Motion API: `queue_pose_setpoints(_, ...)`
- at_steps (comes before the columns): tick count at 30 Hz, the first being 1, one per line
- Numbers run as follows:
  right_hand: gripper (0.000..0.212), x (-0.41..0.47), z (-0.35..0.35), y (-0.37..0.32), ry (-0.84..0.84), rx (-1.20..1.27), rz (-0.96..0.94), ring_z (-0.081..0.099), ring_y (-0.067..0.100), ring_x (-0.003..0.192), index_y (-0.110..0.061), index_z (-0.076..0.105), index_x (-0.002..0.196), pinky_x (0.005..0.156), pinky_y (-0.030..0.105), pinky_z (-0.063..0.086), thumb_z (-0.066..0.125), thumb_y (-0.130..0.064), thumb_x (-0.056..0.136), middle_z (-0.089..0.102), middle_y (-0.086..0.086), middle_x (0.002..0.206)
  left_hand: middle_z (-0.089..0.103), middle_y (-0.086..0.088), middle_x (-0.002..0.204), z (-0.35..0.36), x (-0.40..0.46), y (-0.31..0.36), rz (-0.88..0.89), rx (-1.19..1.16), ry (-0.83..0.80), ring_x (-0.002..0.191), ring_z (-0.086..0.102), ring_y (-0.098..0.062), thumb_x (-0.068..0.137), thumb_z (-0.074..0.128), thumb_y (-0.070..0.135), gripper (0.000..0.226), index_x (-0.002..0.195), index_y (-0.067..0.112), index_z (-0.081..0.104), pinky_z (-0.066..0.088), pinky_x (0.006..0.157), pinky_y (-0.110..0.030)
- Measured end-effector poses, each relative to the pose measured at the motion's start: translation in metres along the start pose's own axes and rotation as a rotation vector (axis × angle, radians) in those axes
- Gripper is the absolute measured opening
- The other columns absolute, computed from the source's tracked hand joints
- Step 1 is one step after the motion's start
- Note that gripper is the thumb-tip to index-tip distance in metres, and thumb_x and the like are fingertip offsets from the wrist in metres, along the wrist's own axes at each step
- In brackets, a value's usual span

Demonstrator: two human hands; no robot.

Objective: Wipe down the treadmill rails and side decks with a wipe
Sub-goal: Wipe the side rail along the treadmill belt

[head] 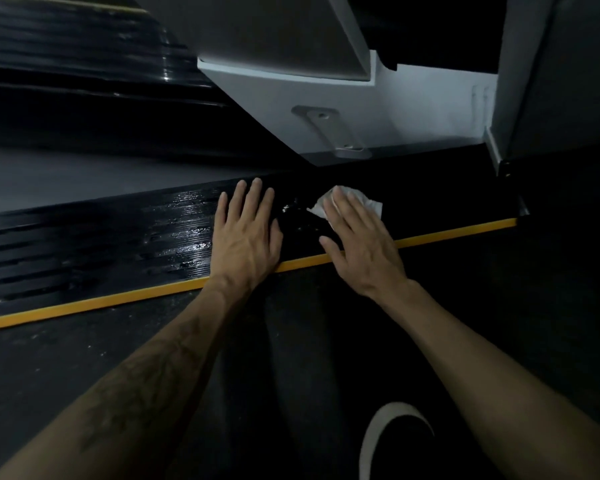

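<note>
Both hands down flat on the black ribbed side deck (174, 233), a little apart, with a smear of white foam or liquid (291, 207) on the deck between them. Left hand (246, 233) spread open, fingers straight, palm pressing the deck, holding nothing. Right hand (357, 237) likewise flat, fingers straight and laid over a crumpled white wipe (357, 202), pressing it onto the deck; wipe edges poking out past the fingertips and on the side toward the left hand. Wet sheen on the ridges just left of the left hand. Yellow strip (447, 230) running along the near edge of the deck, crossed by both wrists. Beyond the deck, the grey running belt (66, 174), and above the hands the pale grey motor cover (326, 98) with a darker upright (551, 81) at right. Dark floor (84, 341) nearest the camera, speckled with pale dust. Lower right, probably a shoe with a white curved edge (392, 434), too dim to be sure.
</note>
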State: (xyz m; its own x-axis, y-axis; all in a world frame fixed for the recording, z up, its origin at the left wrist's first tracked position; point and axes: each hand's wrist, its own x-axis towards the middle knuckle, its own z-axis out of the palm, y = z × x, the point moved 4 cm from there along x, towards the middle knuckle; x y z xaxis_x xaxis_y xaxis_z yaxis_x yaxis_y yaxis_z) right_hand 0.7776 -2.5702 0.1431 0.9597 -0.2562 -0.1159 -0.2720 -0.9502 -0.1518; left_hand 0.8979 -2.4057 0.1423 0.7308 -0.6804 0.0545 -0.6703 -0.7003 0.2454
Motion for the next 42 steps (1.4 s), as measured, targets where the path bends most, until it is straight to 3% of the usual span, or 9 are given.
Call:
queue_pose_setpoints(6, 0.083, 0.021, -0.001, -0.008, -0.013, 0.002, 0.160, -0.005, 0.026, 0.159, -0.014, 0.004, 0.165, 0.129, 0.048, 0.001, 0.002, -0.063, 0.098, -0.005, 0.010, 0.172, 0.034, -0.014, 0.164, -0.001, 0.000, 0.004, -0.015, 0.004, 0.023, 0.155, 0.024, -0.032, 0.102, 0.032, 0.039, 0.061, 0.154, 0.009, 0.043, 0.014, 0.127, -0.052)
queue_pose_setpoints(12, 0.071, -0.010, 0.006, -0.014, 0.055, 0.060, -0.101, 0.002, 0.022, 0.160, -0.015, 0.017, 0.165, 0.130, 0.045, 0.005, 0.022, -0.054, 0.106, 0.008, 0.006, 0.173, 0.029, -0.014, 0.166, -0.002, 0.000, 0.003, -0.018, -0.004, -0.032, 0.156, 0.019, -0.030, 0.102, 0.025, 0.043, 0.066, 0.157, 0.010, 0.038, 0.011, 0.128, -0.050)
queue_pose_setpoints(14, 0.069, -0.008, 0.004, -0.005, 0.057, 0.048, -0.127, 0.003, 0.021, 0.160, -0.017, 0.018, 0.164, 0.129, 0.046, 0.009, 0.021, -0.054, 0.106, 0.008, 0.004, 0.173, 0.028, -0.013, 0.167, -0.003, 0.000, 0.001, -0.011, -0.003, -0.042, 0.157, 0.018, -0.029, 0.102, 0.023, 0.045, 0.067, 0.158, 0.012, 0.036, 0.010, 0.129, -0.048)
queue_pose_setpoints(20, 0.083, 0.018, 0.000, -0.014, 0.007, 0.002, 0.058, -0.005, 0.024, 0.159, -0.014, 0.005, 0.165, 0.129, 0.048, 0.002, -0.003, -0.062, 0.097, -0.004, 0.009, 0.172, 0.023, -0.014, 0.168, -0.005, -0.008, -0.008, -0.031, 0.006, -0.042, 0.157, 0.015, -0.029, 0.103, 0.025, 0.048, 0.066, 0.160, 0.015, 0.033, 0.009, 0.129, -0.046)
queue_pose_setpoints(26, 0.071, -0.012, 0.006, -0.007, 0.045, 0.032, -0.101, 0.003, 0.022, 0.159, -0.018, 0.018, 0.165, 0.130, 0.044, 0.006, 0.015, -0.057, 0.105, 0.008, 0.005, 0.173, 0.022, -0.014, 0.169, -0.007, -0.019, -0.009, -0.052, 0.004, -0.065, 0.158, 0.013, -0.029, 0.109, 0.036, 0.040, 0.057, 0.160, 0.014, 0.032, 0.008, 0.128, -0.045)
queue_pose_setpoints(32, 0.084, 0.009, -0.001, -0.002, 0.002, 0.070, 0.105, -0.003, 0.025, 0.159, -0.017, 0.008, 0.165, 0.129, 0.049, 0.003, -0.001, -0.064, 0.096, -0.002, 0.008, 0.173, 0.025, -0.015, 0.167, -0.009, -0.018, -0.012, -0.036, -0.005, -0.063, 0.157, 0.015, -0.030, 0.104, 0.026, 0.048, 0.065, 0.158, 0.013, 0.036, 0.008, 0.129, -0.047)
queue_pose_setpoints(35, 0.078, -0.006, 0.003, -0.015, 0.023, 0.052, -0.020, -0.002, 0.024, 0.159, -0.017, 0.011, 0.165, 0.129, 0.045, 0.001, 0.007, -0.061, 0.101, 0.001, 0.007, 0.173, 0.025, -0.016, 0.167, -0.008, -0.016, -0.007, -0.056, -0.031, -0.049, 0.157, 0.015, -0.030, 0.106, 0.028, 0.045, 0.061, 0.157, 0.012, 0.036, 0.008, 0.129, -0.048)
queue_pose_setpoints(38, 0.068, -0.025, 0.007, -0.005, 0.047, 0.092, -0.145, 0.006, 0.021, 0.159, -0.018, 0.023, 0.164, 0.129, 0.045, 0.010, 0.022, -0.053, 0.106, 0.012, 0.004, 0.172, 0.024, -0.014, 0.168, -0.010, -0.015, -0.002, -0.093, -0.051, -0.035, 0.158, 0.014, -0.030, 0.109, 0.037, 0.038, 0.055, 0.158, 0.013, 0.035, 0.006, 0.129, -0.047)
queue_pose_setpoints(42, 0.067, -0.018, 0.002, 0.012, 0.047, 0.045, -0.083, 0.003, 0.019, 0.159, -0.021, 0.017, 0.164, 0.129, 0.042, 0.004, 0.019, -0.053, 0.106, 0.008, 0.003, 0.172, 0.019, -0.012, 0.170, -0.008, -0.014, -0.001, -0.115, -0.056, -0.040, 0.158, 0.010, -0.028, 0.109, 0.037, 0.037, 0.055, 0.160, 0.015, 0.032, 0.002, 0.128, -0.045)
